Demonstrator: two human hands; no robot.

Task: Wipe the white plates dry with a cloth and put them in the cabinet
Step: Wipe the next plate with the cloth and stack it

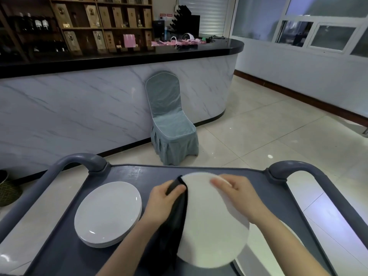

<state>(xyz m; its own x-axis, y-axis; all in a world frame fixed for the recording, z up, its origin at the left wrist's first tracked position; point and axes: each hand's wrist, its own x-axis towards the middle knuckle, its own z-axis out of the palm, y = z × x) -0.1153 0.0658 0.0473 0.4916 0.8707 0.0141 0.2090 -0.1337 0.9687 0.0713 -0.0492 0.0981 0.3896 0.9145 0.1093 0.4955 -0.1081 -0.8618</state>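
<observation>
A white plate (209, 232) is tilted up over the grey cart, its underside facing me. My left hand (161, 204) grips a black cloth (175, 222) against the plate's left edge. My right hand (239, 194) holds the plate's upper right rim, fingers curled over the edge. A stack of white plates (107, 212) lies on the cart's left half. Part of another white plate (294, 238) shows under my right forearm.
The grey cart (129, 174) has raised handles at left (79, 158) and right (294, 166). A chair in a blue cover (171, 124) stands ahead against a marble-fronted bar counter (79, 108). Tiled floor opens to the right. A dark basket (8, 190) sits at far left.
</observation>
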